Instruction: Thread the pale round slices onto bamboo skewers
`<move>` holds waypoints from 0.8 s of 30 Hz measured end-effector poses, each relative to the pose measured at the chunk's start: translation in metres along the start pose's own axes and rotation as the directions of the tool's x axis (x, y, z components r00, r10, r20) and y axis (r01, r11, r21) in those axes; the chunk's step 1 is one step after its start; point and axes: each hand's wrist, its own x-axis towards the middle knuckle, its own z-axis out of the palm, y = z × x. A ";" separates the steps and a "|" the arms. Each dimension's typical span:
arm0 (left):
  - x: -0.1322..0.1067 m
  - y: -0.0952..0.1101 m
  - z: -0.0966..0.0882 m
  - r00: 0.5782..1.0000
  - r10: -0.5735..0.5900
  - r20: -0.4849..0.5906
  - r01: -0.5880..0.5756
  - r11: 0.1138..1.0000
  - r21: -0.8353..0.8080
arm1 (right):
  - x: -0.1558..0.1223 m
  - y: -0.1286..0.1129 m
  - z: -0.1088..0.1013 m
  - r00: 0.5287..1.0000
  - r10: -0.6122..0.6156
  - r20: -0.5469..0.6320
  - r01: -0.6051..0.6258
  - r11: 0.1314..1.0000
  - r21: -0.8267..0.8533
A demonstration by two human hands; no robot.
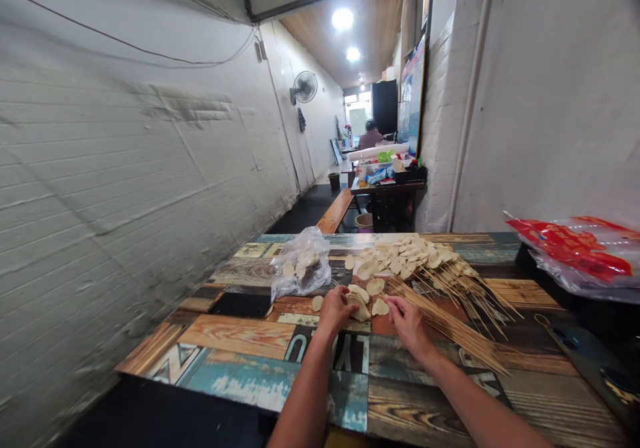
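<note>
Just right of the crumpled clear plastic bag (306, 248), the left hand (336, 311) is clamped on thin, pale beige, rounded slices (361, 311). Farther right of the bag, the right hand (407, 321) has its fingertips pinched together, their hold too small to tell, beside slender tan wooden skewers (457, 333).

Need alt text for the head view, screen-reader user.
A person's left hand touches pale flat slices on a patchwork table; the right hand is beside thin skewers. Farther back lie a heap of skewered slices and a clear plastic bag holding slices.
</note>
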 end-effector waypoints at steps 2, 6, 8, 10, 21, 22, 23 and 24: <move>-0.001 0.000 0.001 1.000 0.009 -0.009 -0.009 1.000 0.022 | 0.000 0.000 0.000 1.000 0.001 0.005 -0.001 1.000 -0.008; -0.004 -0.001 0.004 0.993 0.078 -0.092 -0.074 0.996 0.053 | 0.000 0.000 0.000 1.000 -0.004 -0.015 0.003 1.000 -0.015; -0.005 -0.001 0.005 0.989 0.098 -0.107 -0.096 0.995 0.023 | -0.001 -0.001 -0.001 1.000 -0.003 -0.011 0.003 1.000 -0.010; -0.006 -0.003 0.005 0.984 0.128 -0.125 -0.130 0.991 -0.014 | -0.001 -0.003 -0.001 1.000 -0.008 -0.003 0.008 1.000 -0.003; -0.007 -0.002 0.008 0.990 0.127 -0.060 -0.135 0.978 -0.157 | -0.001 -0.001 -0.001 1.000 0.004 -0.002 -0.004 1.000 -0.002; -0.007 -0.001 0.007 0.988 0.141 -0.062 -0.149 0.976 -0.162 | -0.001 -0.001 -0.001 1.000 0.007 -0.001 -0.007 1.000 0.000; -0.007 0.000 0.006 0.985 0.158 -0.073 -0.169 0.971 -0.168 | -0.001 -0.001 -0.002 1.000 0.009 -0.002 -0.009 1.000 0.002; -0.006 0.000 0.004 0.982 0.168 -0.092 -0.182 0.966 -0.185 | 0.000 -0.002 -0.002 1.000 0.010 -0.005 -0.010 1.000 0.003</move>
